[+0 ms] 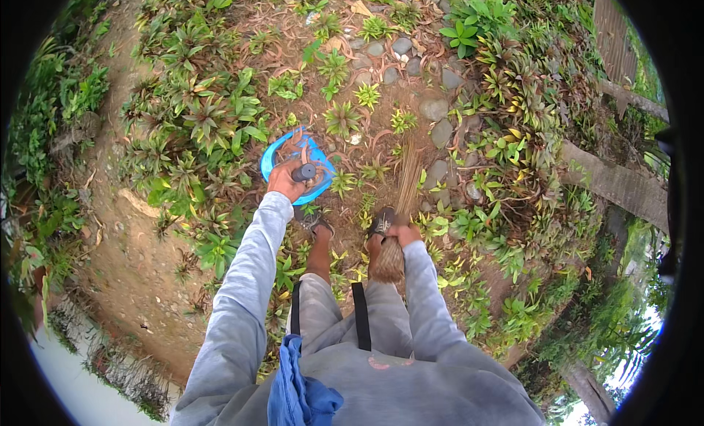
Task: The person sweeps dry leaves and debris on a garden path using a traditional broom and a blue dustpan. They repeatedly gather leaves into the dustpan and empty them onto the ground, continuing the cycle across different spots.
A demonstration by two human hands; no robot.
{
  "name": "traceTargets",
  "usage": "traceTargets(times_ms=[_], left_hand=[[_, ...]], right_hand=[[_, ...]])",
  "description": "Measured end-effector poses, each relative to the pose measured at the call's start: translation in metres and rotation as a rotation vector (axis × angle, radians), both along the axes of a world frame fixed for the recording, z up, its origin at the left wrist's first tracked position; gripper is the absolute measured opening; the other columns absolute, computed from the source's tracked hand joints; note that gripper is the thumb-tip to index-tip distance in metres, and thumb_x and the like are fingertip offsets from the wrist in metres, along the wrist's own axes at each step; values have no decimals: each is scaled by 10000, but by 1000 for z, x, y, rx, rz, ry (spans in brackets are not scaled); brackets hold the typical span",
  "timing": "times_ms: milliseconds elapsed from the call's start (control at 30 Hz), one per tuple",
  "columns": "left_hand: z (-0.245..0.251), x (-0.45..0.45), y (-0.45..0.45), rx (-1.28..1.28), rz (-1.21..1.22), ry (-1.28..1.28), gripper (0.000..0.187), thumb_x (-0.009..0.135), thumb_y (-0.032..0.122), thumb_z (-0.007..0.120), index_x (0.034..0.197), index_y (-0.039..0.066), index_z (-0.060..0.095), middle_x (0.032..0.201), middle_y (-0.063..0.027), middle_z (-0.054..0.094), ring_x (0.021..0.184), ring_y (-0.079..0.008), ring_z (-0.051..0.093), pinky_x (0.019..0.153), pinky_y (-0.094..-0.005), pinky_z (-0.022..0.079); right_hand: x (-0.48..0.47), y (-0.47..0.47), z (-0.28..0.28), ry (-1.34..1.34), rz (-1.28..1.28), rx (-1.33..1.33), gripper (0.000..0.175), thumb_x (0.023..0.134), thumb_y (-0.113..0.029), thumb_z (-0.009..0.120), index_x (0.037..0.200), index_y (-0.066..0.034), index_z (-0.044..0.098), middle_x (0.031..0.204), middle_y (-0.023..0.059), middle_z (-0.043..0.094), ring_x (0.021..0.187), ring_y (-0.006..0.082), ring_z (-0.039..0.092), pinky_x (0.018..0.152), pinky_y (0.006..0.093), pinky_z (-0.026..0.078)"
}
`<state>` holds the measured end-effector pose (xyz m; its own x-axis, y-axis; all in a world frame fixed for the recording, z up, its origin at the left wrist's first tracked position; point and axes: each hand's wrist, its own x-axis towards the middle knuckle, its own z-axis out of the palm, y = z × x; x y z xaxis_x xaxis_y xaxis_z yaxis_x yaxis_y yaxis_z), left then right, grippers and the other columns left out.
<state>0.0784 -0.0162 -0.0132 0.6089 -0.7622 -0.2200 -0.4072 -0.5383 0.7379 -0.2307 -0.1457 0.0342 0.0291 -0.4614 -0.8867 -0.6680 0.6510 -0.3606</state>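
Observation:
My left hand (285,183) grips the dark handle (303,173) of a blue plastic dustpan (269,160). Brown dry leaves (291,146) lie in the pan, partly hidden by the hand. My right hand (406,234) is closed around a stick broom (408,178) of thin brown bristles. Its long bristles point away from me over the soil and small plants, while the bundled butt end (388,261) hangs back by my right shin. Some blur covers the broom near the grip.
Curled dry leaves (380,137) are scattered among small green plants (342,119). Grey stones (434,109) run along the right of the bare soil. Dense leafy plants (192,118) grow at left, and tree trunks (616,181) stand at far right. My shoes (380,221) are between the plants.

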Motion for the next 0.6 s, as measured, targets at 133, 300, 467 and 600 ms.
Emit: traceTargets(times_ms=[133,300,467,600], left_hand=[[-7,-3,10,43,78,4,190,664,-17,594,826,76,629,775,-143,644,762,-330,634,682,-355,499],[-7,0,15,188,54,17,228,642,10,591,857,74,631,826,-157,648,840,-365,623,726,-384,498],[3,-2,9,227,65,27,260,629,24,600,879,85,635,834,-165,647,846,-371,621,727,-398,495],[1,-12,0,139,49,-13,146,609,3,598,728,73,553,699,-156,591,686,-358,595,618,-381,468]], right_hand=[[80,47,-25,148,412,99,590,575,-261,735,1010,114,602,950,218,653,902,304,634,796,365,490],[27,86,81,-346,195,181,752,551,-224,781,1183,92,522,1058,205,628,1032,283,596,885,321,451],[-19,53,146,-218,171,51,834,556,-201,772,1252,116,440,1088,218,610,1057,286,584,921,303,437],[-11,0,24,13,188,-107,777,571,-241,727,1171,139,411,1032,325,587,932,422,612,809,399,507]])
